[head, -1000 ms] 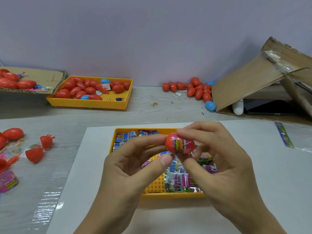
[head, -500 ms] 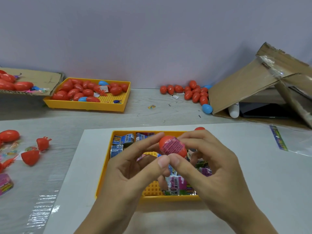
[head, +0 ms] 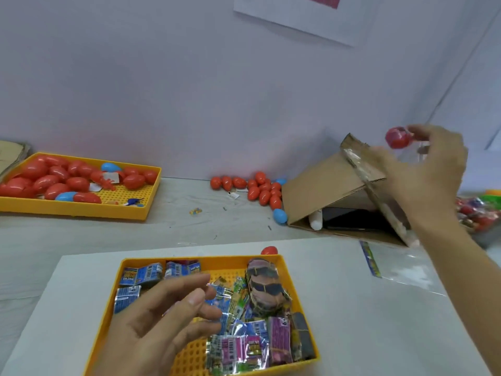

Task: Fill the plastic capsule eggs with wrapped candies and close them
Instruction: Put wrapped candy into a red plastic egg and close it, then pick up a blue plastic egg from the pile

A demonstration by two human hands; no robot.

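Note:
My right hand (head: 431,169) is raised at the far right above the cardboard box (head: 330,191) and pinches a closed red capsule egg (head: 398,137) in its fingertips. My left hand (head: 168,318) hovers with relaxed, empty fingers over the near yellow tray (head: 287,267). Wrapped candies (head: 244,346) in blue, pink and green foil lie in that tray. One red egg (head: 269,250) lies just behind the tray's far rim.
A far yellow tray (head: 141,210) at the back left holds several red and blue eggs. More red eggs (head: 260,189) lie loose by the wall, with a blue egg (head: 279,215) beside the box. A clear plastic bag (head: 401,270) lies on the white sheet at right.
Both hands held the egg together over the candy tray; now my right hand has carried it up and to the right, and my left hand has let go. The camera tilted upward.

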